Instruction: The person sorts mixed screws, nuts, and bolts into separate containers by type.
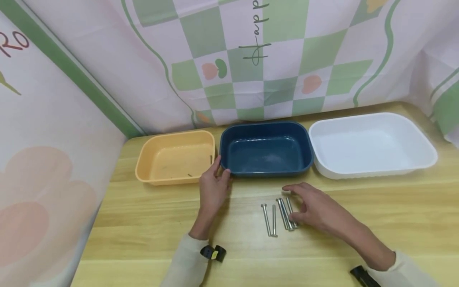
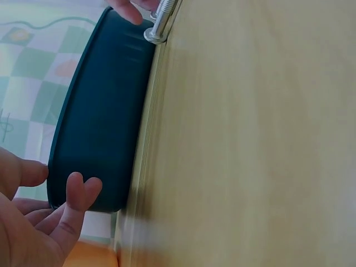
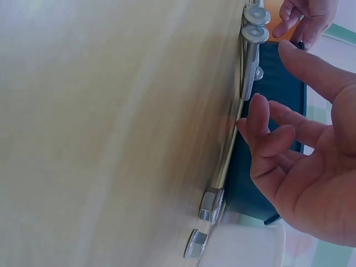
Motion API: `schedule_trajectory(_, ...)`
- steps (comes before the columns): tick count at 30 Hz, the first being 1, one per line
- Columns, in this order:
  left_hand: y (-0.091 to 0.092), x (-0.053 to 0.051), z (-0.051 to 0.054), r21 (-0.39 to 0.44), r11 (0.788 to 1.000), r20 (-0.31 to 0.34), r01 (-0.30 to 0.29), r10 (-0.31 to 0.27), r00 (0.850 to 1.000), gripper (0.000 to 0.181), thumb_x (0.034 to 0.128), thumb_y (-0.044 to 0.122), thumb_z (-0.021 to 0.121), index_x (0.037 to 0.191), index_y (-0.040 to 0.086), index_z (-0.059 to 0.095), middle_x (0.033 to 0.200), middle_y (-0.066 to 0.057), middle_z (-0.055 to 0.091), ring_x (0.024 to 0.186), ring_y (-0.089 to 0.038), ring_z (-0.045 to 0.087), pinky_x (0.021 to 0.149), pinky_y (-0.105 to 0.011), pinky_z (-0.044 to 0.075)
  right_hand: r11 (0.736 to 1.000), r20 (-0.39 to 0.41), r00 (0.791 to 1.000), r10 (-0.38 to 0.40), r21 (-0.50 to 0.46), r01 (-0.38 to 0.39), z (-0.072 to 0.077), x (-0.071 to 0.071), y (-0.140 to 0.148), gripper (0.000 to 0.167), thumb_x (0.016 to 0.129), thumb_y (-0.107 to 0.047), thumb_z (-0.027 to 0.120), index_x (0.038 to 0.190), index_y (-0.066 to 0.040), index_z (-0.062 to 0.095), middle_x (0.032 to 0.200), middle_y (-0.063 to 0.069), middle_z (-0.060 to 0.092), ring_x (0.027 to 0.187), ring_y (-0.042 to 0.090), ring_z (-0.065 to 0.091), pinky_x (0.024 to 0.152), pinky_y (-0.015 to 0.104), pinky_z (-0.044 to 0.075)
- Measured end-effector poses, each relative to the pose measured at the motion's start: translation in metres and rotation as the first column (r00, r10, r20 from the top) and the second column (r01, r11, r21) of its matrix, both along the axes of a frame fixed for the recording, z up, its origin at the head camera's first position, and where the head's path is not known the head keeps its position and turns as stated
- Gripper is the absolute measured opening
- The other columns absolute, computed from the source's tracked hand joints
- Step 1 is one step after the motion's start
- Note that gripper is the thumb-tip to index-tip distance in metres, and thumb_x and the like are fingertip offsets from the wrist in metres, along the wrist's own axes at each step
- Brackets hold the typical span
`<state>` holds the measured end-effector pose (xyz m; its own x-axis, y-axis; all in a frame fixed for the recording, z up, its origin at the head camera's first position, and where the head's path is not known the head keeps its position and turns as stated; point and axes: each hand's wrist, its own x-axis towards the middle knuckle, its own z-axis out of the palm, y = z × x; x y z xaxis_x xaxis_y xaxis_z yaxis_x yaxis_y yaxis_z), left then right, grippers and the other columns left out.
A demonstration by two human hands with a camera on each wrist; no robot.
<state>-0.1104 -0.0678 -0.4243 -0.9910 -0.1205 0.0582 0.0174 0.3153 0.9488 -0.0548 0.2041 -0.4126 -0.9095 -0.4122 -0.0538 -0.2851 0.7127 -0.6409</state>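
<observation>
Several long silver bolts (image 1: 274, 221) lie on the wooden table in front of a navy blue tray (image 1: 267, 173). My left hand (image 1: 213, 189) touches that tray's front left corner with its fingertips. In the left wrist view, its fingers (image 2: 69, 222) lie against the tray's end and rim, not wrapped round it. Just over the rightmost bolts hovers my right hand (image 1: 319, 207), fingers loosely bent and thumb low beside the shafts. The right wrist view shows nothing between those fingers (image 3: 258, 119), with bolt heads (image 3: 255, 34) close by.
Left of the navy tray stands a yellow tray (image 1: 161, 181) with small dark pieces in it. A white tray (image 1: 373, 174) stands on the right. Behind all three hangs a patterned cloth (image 1: 251, 71), and another printed sheet (image 1: 53, 119) borders the table's left side.
</observation>
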Motion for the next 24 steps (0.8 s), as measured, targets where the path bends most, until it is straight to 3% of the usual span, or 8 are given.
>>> schedule_trajectory(6,-0.001,0.0,0.0,-0.017,1.0,-0.004,0.002,-0.002,1.0,0.053,0.0968,0.004,0.065,0.147,0.003,0.048,0.095,-0.014,0.074,0.062,-0.033,0.068,0.046,-0.022,0.051,0.994,0.0,0.997,-0.082,0.072,0.082,0.0,0.002,-0.003,0.049,0.081,-0.026,0.083,0.119,-0.001,0.066,0.104,0.008,0.065,0.097,0.029,0.063,0.083,0.05,0.053)
schedule_trajectory(11,-0.001,0.0,0.001,-0.038,0.999,-0.031,0.005,-0.006,1.0,0.052,0.0959,0.003,0.065,0.145,0.001,0.05,0.101,-0.017,0.073,0.058,-0.032,0.066,0.041,-0.017,0.039,0.985,0.033,0.993,-0.114,0.131,0.109,-0.001,0.001,-0.006,0.032,0.082,-0.028,0.082,0.099,-0.005,0.069,0.086,-0.001,0.062,0.08,0.019,0.059,0.072,0.042,0.051)
schedule_trajectory(15,-0.001,-0.001,0.002,-0.052,0.999,-0.05,0.001,-0.004,0.999,0.051,0.0951,0.002,0.065,0.144,-0.001,0.051,0.108,-0.019,0.072,0.059,-0.031,0.067,0.04,-0.016,0.033,0.983,0.055,0.992,-0.114,0.148,0.105,-0.002,0.001,-0.008,0.028,0.079,-0.027,0.084,0.092,-0.006,0.068,0.078,-0.003,0.058,0.071,0.016,0.052,0.065,0.036,0.046)
schedule_trajectory(24,0.001,-0.001,0.002,-0.117,0.993,-0.058,-0.017,0.01,0.998,0.05,0.0946,0.004,0.066,0.142,-0.001,0.053,0.094,-0.013,0.074,0.046,-0.012,0.055,0.04,-0.018,0.032,0.98,0.094,0.986,-0.141,0.156,0.125,-0.003,0.005,-0.01,0.023,0.079,-0.023,0.083,0.08,-0.011,0.063,0.066,-0.005,0.053,0.06,0.014,0.046,0.057,0.033,0.04)
